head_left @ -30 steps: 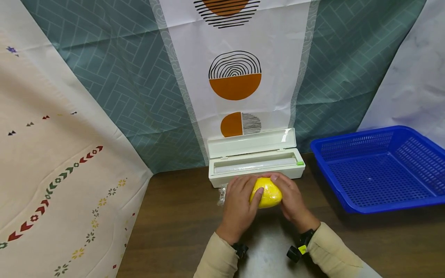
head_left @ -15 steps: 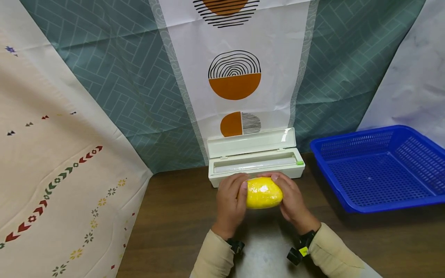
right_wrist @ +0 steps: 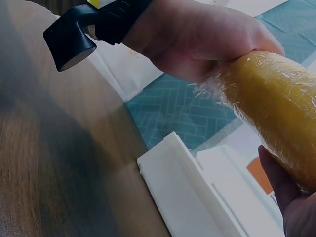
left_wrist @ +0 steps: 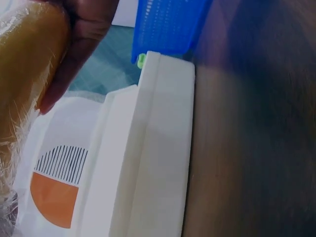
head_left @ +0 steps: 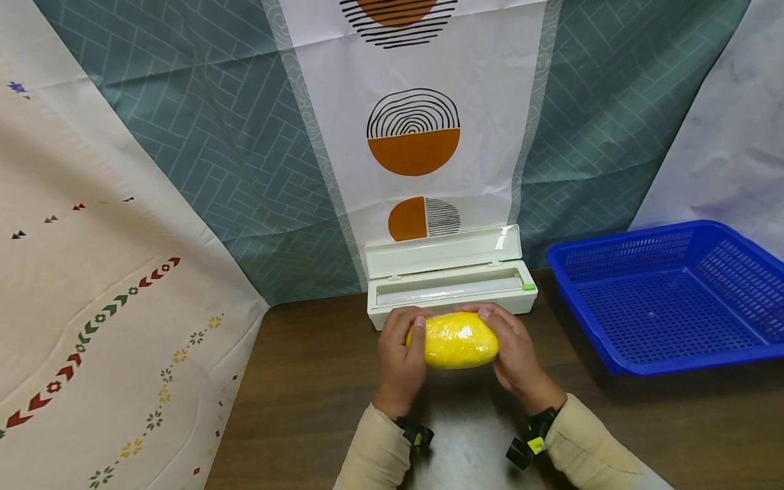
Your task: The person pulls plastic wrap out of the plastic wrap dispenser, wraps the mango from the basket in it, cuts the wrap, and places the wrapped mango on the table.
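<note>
A smooth yellow oblong fruit [head_left: 461,342], wrapped in glossy clear film, is held in the air between both hands in front of the white film dispenser. My left hand [head_left: 401,361] grips its left end, thumb on the near face. At the right end, my right hand [head_left: 517,354] holds it with fingers bent round the far side. In the right wrist view, crinkled film bunches by the left end of the wrapped fruit [right_wrist: 276,103]. Loose film also shows along its edge in the left wrist view.
Behind the hands stands the white dispenser [head_left: 453,299], lid raised, a film roll [head_left: 450,291] inside. A blue perforated basket [head_left: 637,364] sits to the right on the brown wooden table [head_left: 294,408]. Patterned cloth hangs behind and at the left.
My left hand has slid left along the fruit to its end, uncovering more of the yellow surface. Crumpled film beside the left hand is no longer visible in the head view. The right hand barely moves.
</note>
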Action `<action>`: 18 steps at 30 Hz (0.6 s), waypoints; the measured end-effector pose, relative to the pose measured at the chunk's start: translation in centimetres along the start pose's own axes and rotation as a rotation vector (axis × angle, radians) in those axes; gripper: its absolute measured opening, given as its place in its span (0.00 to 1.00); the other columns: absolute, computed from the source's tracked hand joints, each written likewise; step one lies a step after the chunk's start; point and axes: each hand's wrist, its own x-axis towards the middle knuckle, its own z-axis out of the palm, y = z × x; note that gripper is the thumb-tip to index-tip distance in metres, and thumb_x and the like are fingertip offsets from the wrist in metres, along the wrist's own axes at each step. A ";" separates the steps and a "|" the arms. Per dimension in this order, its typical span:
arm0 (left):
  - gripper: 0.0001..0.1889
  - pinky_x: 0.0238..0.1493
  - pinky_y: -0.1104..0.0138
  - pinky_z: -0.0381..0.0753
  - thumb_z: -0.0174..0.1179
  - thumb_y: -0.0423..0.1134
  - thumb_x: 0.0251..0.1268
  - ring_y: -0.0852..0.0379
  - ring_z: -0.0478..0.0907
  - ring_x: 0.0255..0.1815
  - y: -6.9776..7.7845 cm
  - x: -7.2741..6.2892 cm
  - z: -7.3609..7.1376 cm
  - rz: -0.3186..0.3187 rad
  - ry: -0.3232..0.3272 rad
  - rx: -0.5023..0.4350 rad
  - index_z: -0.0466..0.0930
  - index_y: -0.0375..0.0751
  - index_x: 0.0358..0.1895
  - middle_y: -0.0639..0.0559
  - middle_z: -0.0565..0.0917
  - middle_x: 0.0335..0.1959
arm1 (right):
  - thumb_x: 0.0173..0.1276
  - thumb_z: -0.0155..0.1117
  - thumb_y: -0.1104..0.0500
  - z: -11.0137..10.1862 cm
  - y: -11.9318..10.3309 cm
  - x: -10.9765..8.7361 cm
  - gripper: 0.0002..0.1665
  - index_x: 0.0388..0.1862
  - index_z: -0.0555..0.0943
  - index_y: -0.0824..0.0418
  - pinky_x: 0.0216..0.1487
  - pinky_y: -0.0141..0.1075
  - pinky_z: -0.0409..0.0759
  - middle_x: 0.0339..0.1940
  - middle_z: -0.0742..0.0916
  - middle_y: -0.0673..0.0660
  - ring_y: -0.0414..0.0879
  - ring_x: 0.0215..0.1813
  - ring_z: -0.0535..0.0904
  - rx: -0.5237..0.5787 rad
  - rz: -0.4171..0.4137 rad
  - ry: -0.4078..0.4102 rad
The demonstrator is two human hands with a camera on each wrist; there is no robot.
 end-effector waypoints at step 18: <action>0.12 0.40 0.66 0.84 0.61 0.43 0.71 0.50 0.81 0.40 0.7 0.1 0.6 -0.492 0.055 -0.480 0.82 0.37 0.47 0.41 0.83 0.49 | 0.84 0.42 0.53 -0.1 0.1 -0.2 0.28 0.62 0.70 0.79 0.48 0.38 0.87 0.59 0.84 0.60 0.44 0.49 0.85 0.049 -0.036 -0.012</action>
